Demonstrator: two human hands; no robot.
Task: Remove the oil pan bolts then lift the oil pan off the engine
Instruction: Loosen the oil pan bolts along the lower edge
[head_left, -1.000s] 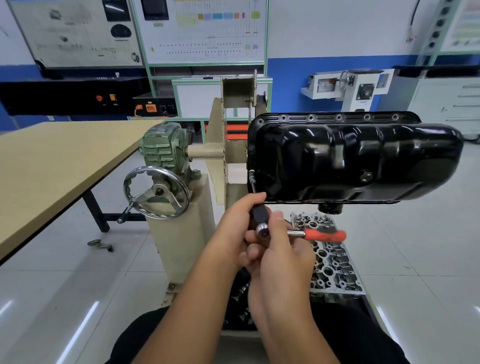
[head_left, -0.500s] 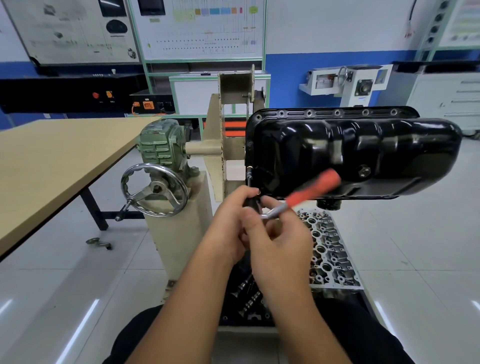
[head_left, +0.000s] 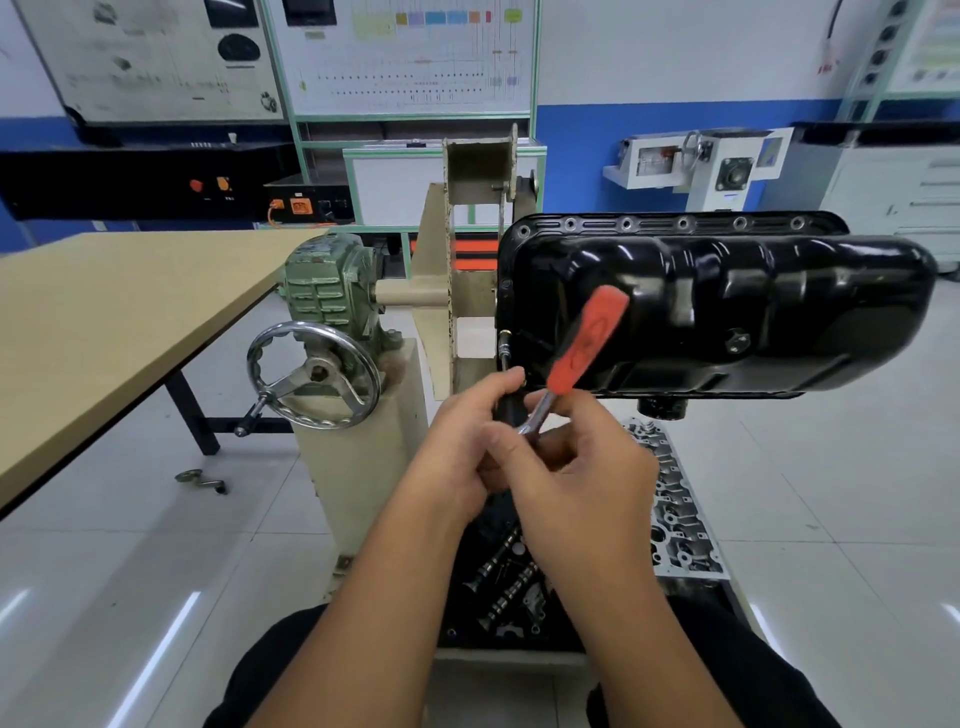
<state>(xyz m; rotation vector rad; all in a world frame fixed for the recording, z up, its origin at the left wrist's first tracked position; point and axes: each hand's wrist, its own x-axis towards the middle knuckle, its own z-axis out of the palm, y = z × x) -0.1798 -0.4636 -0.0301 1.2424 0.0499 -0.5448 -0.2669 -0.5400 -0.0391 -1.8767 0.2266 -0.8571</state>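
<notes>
Head view shows us the oil pan (head_left: 722, 306), glossy black stamped steel, bolted sideways on the engine stand (head_left: 358, 467); we judge it stiff, fairly light and slick (best held by its flange edges). Both hands clamp the ratchet (head_left: 582, 343): left hand (head_left: 467, 447) on the extension, right hand (head_left: 576, 478) at the head.

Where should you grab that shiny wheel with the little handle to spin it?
Grip the small knob jutting from the handwheel's lower-left rim, coming from the front left. It sticks out toward you, so fingers can wrap around it, while the rim is smooth and scalloped. Probably easiest that way.
</notes>
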